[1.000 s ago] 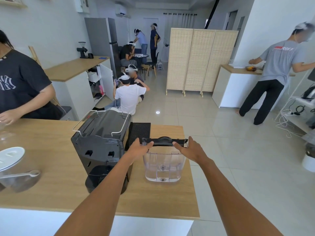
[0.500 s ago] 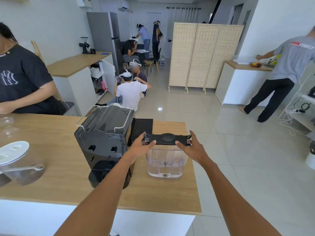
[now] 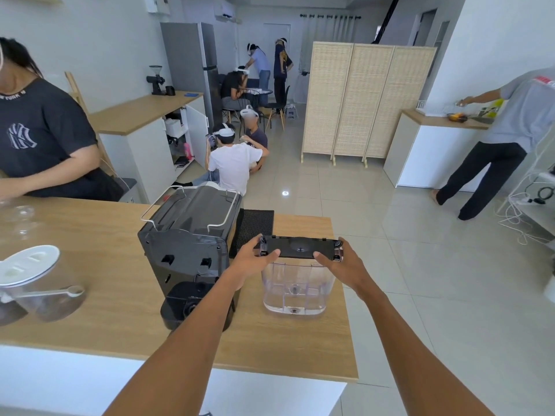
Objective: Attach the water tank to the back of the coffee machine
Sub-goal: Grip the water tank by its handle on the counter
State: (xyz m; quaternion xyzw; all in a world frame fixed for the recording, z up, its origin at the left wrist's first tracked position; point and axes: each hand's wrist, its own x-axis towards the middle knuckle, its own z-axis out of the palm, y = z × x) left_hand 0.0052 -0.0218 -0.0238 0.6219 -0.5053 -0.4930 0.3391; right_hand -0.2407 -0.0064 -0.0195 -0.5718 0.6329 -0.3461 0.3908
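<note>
A clear plastic water tank (image 3: 295,289) with a black lid (image 3: 300,247) is on the wooden counter, right of the black coffee machine (image 3: 189,244). The machine's back faces me, with slots and a round base socket low down. My left hand (image 3: 252,259) grips the lid's left end and my right hand (image 3: 339,265) grips its right end. The tank sits apart from the machine, a hand's width to its right.
A black drip mat (image 3: 255,226) lies behind the tank. A clear jar with a white lid and scoop (image 3: 36,283) stands at the counter's left. A person in a black shirt (image 3: 39,139) works at the far left. The counter edge (image 3: 345,295) drops off right of the tank.
My hands have stayed on the tank's lid. The tank looks slightly raised and nearer to me, and the view has tilted a little.
</note>
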